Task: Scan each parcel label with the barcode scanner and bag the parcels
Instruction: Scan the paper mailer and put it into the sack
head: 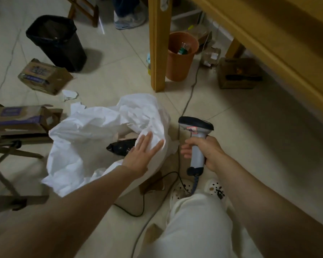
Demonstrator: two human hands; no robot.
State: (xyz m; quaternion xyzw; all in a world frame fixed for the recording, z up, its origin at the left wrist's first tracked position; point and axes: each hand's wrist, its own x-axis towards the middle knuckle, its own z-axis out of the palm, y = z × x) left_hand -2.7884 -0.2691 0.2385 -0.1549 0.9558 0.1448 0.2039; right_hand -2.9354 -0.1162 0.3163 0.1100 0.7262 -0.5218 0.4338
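Floor tiles [231, 127] carry the white bag [93, 131]; left hand [141, 155], fingers straight, holds nothing above its mouth, likely widening it. Right hand [205, 151] grips the scanner [196, 138], ready.

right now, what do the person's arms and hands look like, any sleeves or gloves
Both are bare: the left hand and right hand wear no gloves, and no rings, watch or bands show. The left forearm and right forearm are uncovered to the frame edge, with no sleeve in view.
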